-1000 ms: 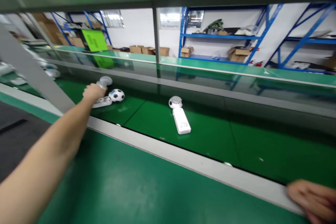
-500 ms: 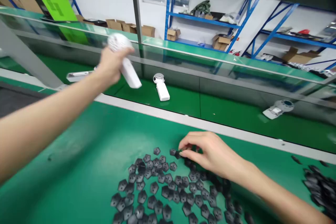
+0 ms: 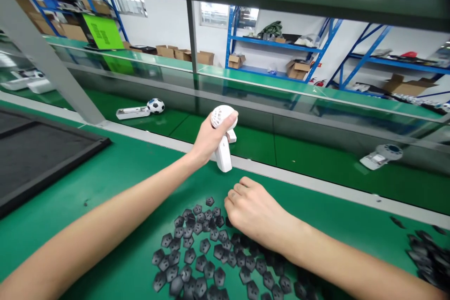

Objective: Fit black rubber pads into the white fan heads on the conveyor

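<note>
In the head view, my left hand (image 3: 205, 140) grips a white handheld fan (image 3: 224, 155) by the neck, thumb against its round slotted head. The handle points down, above the pale rail. My right hand (image 3: 255, 208) is closed, knuckles up, over the upper right of the spread black pentagon pieces (image 3: 190, 256). Its fingertips are hidden, so I cannot see what they hold. The pieces are small and flat with little holes, lying loose on the green worktop (image 3: 140, 187).
Beyond the pale rail (image 3: 288, 175), a green belt carries a fan with a football-patterned head (image 3: 133, 112) and a grey-white fan (image 3: 381, 156). A black tray (image 3: 87, 152) lies at left. More black pieces (image 3: 431, 255) are heaped at right. A slanted post (image 3: 52, 51) stands at left.
My left hand has brought the fan rightward and lower, now in front of another white fan on the belt. My right hand has turned knuckles up and its fingers have curled in. The view has shifted.
</note>
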`<action>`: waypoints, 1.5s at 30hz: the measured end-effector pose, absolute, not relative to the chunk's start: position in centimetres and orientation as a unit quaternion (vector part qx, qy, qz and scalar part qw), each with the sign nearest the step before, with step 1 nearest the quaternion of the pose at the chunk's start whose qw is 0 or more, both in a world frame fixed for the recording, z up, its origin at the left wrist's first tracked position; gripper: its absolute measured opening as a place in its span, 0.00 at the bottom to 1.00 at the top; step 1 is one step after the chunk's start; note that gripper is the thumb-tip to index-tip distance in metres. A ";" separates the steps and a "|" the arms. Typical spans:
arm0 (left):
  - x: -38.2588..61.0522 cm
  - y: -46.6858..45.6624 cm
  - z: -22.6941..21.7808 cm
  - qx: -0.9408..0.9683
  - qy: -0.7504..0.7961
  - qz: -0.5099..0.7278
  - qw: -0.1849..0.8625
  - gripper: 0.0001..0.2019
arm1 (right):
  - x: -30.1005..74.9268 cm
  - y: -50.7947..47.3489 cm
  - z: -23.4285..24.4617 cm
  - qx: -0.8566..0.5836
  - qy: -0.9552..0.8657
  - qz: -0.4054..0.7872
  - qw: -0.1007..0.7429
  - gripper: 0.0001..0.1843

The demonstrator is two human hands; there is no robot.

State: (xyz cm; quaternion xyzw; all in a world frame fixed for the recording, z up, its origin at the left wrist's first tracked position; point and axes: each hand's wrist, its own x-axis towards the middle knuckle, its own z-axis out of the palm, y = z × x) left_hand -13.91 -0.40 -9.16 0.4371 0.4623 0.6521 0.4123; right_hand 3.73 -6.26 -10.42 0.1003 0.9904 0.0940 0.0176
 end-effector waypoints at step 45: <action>-11.6 -4.3 -8.2 0.617 0.468 0.570 0.274 0.15 | 9.3 0.9 -5.0 0.267 0.737 -0.512 -0.352 0.13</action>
